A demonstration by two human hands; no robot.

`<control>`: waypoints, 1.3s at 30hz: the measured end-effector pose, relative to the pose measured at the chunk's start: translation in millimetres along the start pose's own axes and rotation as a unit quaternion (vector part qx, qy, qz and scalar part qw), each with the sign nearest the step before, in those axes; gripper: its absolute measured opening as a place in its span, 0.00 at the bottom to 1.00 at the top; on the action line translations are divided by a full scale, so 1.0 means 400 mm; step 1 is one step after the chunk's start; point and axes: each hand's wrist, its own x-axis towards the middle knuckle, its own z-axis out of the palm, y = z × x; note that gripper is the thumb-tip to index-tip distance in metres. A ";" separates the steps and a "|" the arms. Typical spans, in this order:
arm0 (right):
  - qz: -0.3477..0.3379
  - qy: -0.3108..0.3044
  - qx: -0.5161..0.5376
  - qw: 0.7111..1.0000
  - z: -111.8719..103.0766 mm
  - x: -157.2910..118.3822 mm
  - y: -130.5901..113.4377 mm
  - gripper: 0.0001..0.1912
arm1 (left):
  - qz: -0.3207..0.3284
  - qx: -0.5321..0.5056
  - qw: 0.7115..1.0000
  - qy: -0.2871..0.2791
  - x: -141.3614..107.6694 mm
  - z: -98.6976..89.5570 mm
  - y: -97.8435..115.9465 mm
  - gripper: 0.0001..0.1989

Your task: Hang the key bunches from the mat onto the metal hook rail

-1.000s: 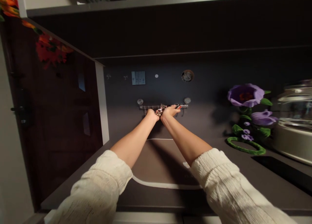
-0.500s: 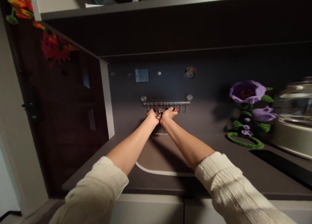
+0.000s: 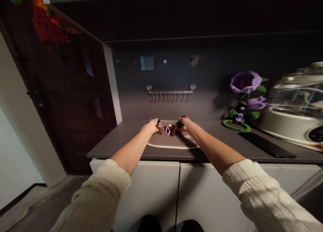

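My left hand (image 3: 153, 125) is closed on a small dark key fob with a ring, just above the grey mat (image 3: 161, 144) on the counter. My right hand (image 3: 185, 123) grips another bunch of keys (image 3: 171, 129) with a pink loop and a brown tag that hang toward the mat. The two hands are a short gap apart. On the wall behind them a metal hook rail (image 3: 170, 93) hangs with nothing on its hooks. Both arms wear cream knitted sleeves.
A purple fabric flower ornament (image 3: 245, 97) stands on the dark counter (image 3: 214, 148) at right, with a white cooker with a glass lid (image 3: 295, 111) and a flat black slab (image 3: 266, 145) near it. A dark door (image 3: 58, 101) fills the left. White cabinet fronts (image 3: 176, 191) are below.
Both hands came down from the hook rail to the counter mat, carrying the keys off the hooks, and have moved apart. The view dropped lower and back.
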 end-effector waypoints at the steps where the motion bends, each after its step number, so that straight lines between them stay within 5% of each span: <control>1: 0.031 0.004 -0.002 1.000 -0.023 -0.013 0.003 0.06 | 0.010 0.008 1.000 0.001 0.000 -0.016 -0.005 0.05; 4: 0.110 0.012 0.003 0.994 -0.087 -0.047 0.006 0.04 | 0.040 0.021 0.999 -0.001 0.006 -0.064 -0.017 0.04; 10: 0.004 0.055 -0.213 0.975 -0.160 -0.054 0.022 0.07 | 0.194 0.103 0.976 -0.007 0.019 -0.129 -0.036 0.12; 13: -0.035 0.084 -0.283 0.955 -0.175 -0.037 0.049 0.14 | 0.223 0.110 0.968 -0.006 0.021 -0.144 -0.046 0.13; 19: -0.053 0.084 -0.274 0.957 -0.196 -0.020 0.085 0.19 | 0.288 0.152 0.945 0.023 0.018 -0.159 -0.059 0.13; 28: -0.081 0.071 -0.374 0.921 -0.201 -0.051 0.026 0.15 | 0.300 0.135 0.944 0.014 -0.027 -0.160 -0.029 0.12; 31: -0.113 0.015 -0.316 0.942 -0.175 -0.080 -0.023 0.09 | 0.267 0.088 0.959 -0.010 -0.062 -0.153 0.007 0.08; 34: -0.069 -0.140 -0.163 0.974 -0.134 -0.128 -0.088 0.05 | 0.212 0.092 0.966 -0.115 -0.105 -0.140 0.052 0.04; 36: -0.048 -0.253 -0.093 0.962 -0.107 -0.162 -0.127 0.14 | 0.174 0.104 0.958 -0.203 -0.131 -0.131 0.079 0.08; 39: -0.014 -0.260 -0.028 0.965 -0.073 -0.199 -0.154 0.29 | 0.107 0.041 0.951 -0.287 -0.160 -0.124 0.097 0.19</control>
